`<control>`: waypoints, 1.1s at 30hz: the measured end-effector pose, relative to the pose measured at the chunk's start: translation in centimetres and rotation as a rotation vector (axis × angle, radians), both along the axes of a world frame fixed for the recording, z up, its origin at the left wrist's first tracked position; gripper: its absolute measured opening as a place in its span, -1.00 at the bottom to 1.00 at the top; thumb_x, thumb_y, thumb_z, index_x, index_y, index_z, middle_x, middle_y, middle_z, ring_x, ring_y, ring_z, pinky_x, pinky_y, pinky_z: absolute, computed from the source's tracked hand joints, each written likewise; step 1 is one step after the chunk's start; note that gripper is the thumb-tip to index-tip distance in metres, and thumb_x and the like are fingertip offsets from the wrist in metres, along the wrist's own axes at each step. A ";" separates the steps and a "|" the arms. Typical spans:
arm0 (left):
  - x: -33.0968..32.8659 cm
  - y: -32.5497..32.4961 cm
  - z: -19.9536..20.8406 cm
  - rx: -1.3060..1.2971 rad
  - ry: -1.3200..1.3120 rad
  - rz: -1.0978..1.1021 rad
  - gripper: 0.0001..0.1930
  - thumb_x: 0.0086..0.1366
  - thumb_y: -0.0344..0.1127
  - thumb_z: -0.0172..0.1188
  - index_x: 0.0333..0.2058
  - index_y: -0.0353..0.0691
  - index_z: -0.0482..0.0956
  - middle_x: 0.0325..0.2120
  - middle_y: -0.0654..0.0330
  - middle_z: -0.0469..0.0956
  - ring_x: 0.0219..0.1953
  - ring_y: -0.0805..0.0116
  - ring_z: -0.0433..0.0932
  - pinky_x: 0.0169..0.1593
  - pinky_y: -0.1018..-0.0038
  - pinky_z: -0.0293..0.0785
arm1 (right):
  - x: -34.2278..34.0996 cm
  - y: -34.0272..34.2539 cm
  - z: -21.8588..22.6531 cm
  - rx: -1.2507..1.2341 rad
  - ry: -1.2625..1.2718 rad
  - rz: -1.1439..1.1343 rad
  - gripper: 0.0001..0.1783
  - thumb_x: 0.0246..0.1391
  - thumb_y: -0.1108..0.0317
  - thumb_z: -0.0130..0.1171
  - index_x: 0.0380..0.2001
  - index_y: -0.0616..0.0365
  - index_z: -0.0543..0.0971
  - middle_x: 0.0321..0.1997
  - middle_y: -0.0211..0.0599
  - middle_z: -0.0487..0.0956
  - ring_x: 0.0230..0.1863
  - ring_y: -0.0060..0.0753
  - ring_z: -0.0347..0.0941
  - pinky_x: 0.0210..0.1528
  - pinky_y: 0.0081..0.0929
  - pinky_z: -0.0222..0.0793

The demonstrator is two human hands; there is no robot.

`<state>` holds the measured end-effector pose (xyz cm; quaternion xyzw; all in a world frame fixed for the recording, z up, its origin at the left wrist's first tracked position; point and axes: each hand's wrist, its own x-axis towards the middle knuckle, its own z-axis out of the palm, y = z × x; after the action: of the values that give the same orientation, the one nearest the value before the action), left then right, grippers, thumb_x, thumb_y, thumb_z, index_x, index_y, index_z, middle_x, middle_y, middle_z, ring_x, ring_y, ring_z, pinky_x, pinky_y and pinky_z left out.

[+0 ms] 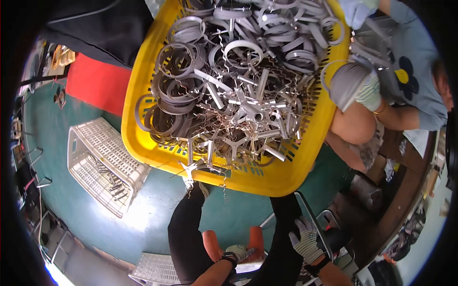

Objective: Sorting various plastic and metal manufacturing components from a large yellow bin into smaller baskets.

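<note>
My left hand (238, 252), in a striped work glove, is low between my legs, its fingers curled at an orange stool-like seat (256, 237) with a pale middle. The exact grip is partly hidden. My right hand (307, 242), gloved the same way, is beside my right leg with its fingers spread and nothing in it. Close to it is a bent metal tube frame (315, 219). In front of me stands a large yellow basket (286, 183), heaped with grey metal rings (243, 47), silver branched metal pieces (248, 109) and wavy copper-coloured wires (210, 119).
At the right, a co-worker's gloved hand (368, 93) holds a stack of grey rings (349, 81) beside the basket. A white plastic crate (102, 143) lies tipped on the green floor at the left. A red sheet (98, 83) is behind it. Another white crate (155, 268) sits lower left.
</note>
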<state>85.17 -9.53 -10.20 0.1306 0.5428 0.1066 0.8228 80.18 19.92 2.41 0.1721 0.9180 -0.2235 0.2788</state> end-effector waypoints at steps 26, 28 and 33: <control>-2.9 15.6 -31.3 0.430 0.575 0.243 -0.39 0.35 0.25 -0.12 0.16 -0.04 0.49 0.09 0.00 0.52 0.16 -0.02 0.47 0.20 0.14 0.35 | -8.6 9.5 -9.8 0.285 0.700 0.269 -0.67 -0.14 0.41 0.19 -0.20 0.07 0.49 -0.12 -0.19 0.48 -0.03 -0.02 0.40 0.08 0.00 0.27; -4.2 13.0 -31.1 0.478 0.681 0.249 -0.40 0.36 0.23 -0.11 0.16 -0.04 0.48 0.09 0.00 0.52 0.15 -0.02 0.47 0.20 0.14 0.36 | -8.2 8.9 -9.9 0.282 0.785 0.304 -0.67 -0.14 0.37 0.23 -0.21 0.07 0.50 -0.12 -0.22 0.49 -0.04 -0.06 0.41 0.09 -0.01 0.27; -13.8 16.2 -19.8 0.640 0.794 -0.223 -0.47 0.37 0.08 -0.04 0.14 -0.14 0.47 0.07 -0.01 0.53 0.13 -0.07 0.47 0.16 0.19 0.40 | -4.6 9.3 -9.6 0.268 0.912 0.304 -0.71 -0.15 0.34 0.26 -0.26 0.02 0.54 -0.13 -0.28 0.53 -0.01 -0.08 0.42 0.13 -0.04 0.25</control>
<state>71.38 6.67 -30.05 0.4632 0.7358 0.1212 0.4789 75.58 29.26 -7.20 -0.0444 0.9818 -0.1131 -0.1461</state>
